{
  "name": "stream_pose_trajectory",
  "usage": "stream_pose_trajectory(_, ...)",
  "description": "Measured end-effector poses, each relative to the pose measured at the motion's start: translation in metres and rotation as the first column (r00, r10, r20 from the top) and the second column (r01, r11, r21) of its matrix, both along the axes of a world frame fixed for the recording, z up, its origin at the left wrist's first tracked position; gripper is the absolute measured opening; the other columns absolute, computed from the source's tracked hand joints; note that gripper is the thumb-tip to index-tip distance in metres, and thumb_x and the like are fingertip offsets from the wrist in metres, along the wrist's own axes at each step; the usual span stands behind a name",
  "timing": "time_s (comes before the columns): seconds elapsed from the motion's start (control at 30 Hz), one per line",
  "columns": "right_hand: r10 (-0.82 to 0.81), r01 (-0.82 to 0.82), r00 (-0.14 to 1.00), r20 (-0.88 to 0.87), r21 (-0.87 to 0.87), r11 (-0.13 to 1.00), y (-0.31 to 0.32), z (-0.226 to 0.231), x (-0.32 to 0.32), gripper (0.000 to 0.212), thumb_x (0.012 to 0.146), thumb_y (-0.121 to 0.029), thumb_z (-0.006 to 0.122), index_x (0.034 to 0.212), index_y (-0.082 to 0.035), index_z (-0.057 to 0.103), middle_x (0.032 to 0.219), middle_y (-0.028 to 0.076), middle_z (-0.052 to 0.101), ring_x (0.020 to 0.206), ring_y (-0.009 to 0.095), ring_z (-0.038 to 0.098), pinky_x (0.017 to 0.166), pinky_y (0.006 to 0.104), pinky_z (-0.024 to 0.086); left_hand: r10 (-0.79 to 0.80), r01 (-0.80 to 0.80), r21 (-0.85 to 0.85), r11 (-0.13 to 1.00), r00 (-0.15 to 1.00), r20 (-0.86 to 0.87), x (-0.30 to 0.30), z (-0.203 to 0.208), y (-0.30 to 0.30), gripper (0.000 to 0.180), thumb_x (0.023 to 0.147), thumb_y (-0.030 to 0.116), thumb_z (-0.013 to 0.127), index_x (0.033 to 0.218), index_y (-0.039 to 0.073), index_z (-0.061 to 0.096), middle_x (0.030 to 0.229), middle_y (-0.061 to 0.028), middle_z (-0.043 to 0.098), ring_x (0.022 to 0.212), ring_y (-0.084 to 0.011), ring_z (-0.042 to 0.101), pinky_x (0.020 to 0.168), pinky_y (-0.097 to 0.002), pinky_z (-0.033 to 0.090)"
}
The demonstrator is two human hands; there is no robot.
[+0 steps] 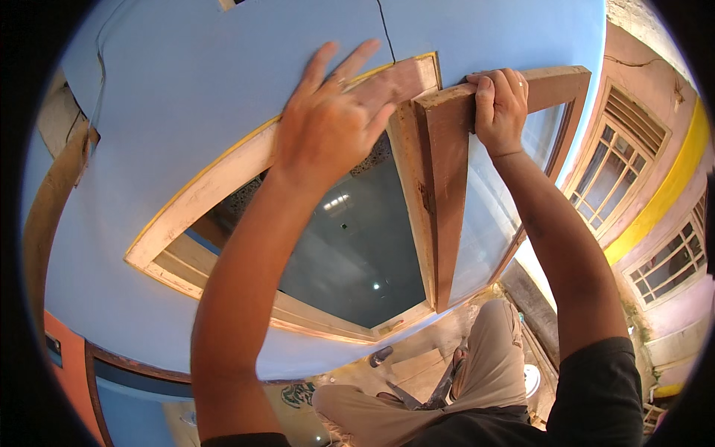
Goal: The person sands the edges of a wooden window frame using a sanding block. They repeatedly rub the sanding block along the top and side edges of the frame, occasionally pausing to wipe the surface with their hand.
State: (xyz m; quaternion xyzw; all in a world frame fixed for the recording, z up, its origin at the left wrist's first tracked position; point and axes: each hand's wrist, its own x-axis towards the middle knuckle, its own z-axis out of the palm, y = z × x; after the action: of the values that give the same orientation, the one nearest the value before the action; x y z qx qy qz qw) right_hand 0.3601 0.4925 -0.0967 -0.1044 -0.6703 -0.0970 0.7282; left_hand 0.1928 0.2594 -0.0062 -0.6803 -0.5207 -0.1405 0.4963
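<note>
A brown wooden window sash [451, 201] with a glass pane stands swung out to the right of the pale wooden window frame [201, 176]. My right hand [503, 108] is closed over the top rail of the sash, thumb on the near side. Over the top part of the frame lies my left hand [325, 119], slightly blurred, its fingers spread apart. A brownish patch [391, 82] shows on the frame by its fingertips; I cannot tell whether it is a loose piece or bare wood. The left palm's underside is hidden.
Around the frame runs a light blue wall [201, 67] with a thin dark cable. A brown post [56, 186] stands at the left. Below are my legs, a dark cup-like object [381, 356] and a white round container [531, 380]. At right is a building with barred windows [614, 167].
</note>
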Motion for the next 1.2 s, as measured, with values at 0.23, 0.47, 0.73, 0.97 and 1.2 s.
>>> stream_pose_trajectory(0.23, 0.015, -0.015, 1.0, 0.002, -0.012, 1.0, -0.001, -0.003, 0.003, 0.027, 0.103, -0.017, 0.055, 0.088, -0.008, 0.075, 0.084, 0.006, 0.064, 0.087, 0.03, 0.059, 0.096, 0.0448, 0.047, 0.1, -0.102, -0.026, 0.994, 0.993, -0.07, -0.014, -0.002, -0.054, 0.029, 0.092, 0.027, 0.078, 0.116, 0.012, 0.083, 0.12, -0.0102, 0.08, 0.137, -0.0194, 0.061, 0.125, -0.0532, 0.035)
stream_pose_trajectory(0.47, 0.001, 0.0, 1.0, 0.027, -0.015, 1.0, 0.001, -0.003, 0.005, 0.027, 0.103, -0.018, 0.054, 0.09, -0.008, 0.076, 0.083, 0.007, 0.061, 0.087, 0.031, 0.059, 0.097, 0.0452, 0.046, 0.022, -0.021, -0.017, 1.0, 1.0, 0.011, 0.006, -0.002, 0.011, 0.033, 0.092, 0.027, 0.078, 0.122, 0.013, 0.082, 0.134, -0.0091, 0.075, 0.135, -0.0237, 0.062, 0.121, -0.0609, 0.038)
stream_pose_trajectory(0.73, -0.011, 0.014, 0.999, 0.046, -0.062, 0.998, -0.001, -0.005, 0.007, 0.03, 0.107, -0.017, 0.051, 0.097, -0.005, 0.076, 0.096, 0.008, 0.073, 0.095, 0.03, 0.063, 0.1, 0.0435, 0.044, 0.138, -0.143, -0.039, 0.989, 0.984, -0.116, -0.017, 0.001, -0.05, 0.031, 0.092, 0.028, 0.078, 0.12, 0.016, 0.083, 0.142, -0.0073, 0.071, 0.131, -0.03, 0.063, 0.119, -0.0557, 0.042)
stream_pose_trajectory(0.97, 0.031, -0.031, 0.997, 0.074, 0.006, 0.999, 0.005, -0.001, 0.009, 0.028, 0.105, -0.018, 0.053, 0.092, -0.008, 0.076, 0.085, 0.006, 0.064, 0.085, 0.029, 0.059, 0.096, 0.0438, 0.046, 0.031, -0.032, -0.017, 0.999, 0.999, -0.025, 0.005, -0.005, 0.02, 0.032, 0.091, 0.03, 0.079, 0.121, 0.02, 0.083, 0.144, -0.011, 0.07, 0.132, -0.0365, 0.062, 0.118, -0.0611, 0.039)
stream_pose_trajectory(1.2, 0.014, -0.014, 1.0, -0.01, 0.01, 1.0, 0.002, -0.002, 0.002, 0.027, 0.104, -0.017, 0.054, 0.093, -0.008, 0.076, 0.084, 0.006, 0.063, 0.086, 0.03, 0.059, 0.096, 0.0433, 0.046, 0.148, -0.151, -0.022, 0.988, 0.983, -0.111, -0.012, -0.004, -0.038, 0.029, 0.095, 0.031, 0.075, 0.121, 0.022, 0.082, 0.144, -0.0107, 0.069, 0.132, -0.0289, 0.063, 0.12, -0.058, 0.039)
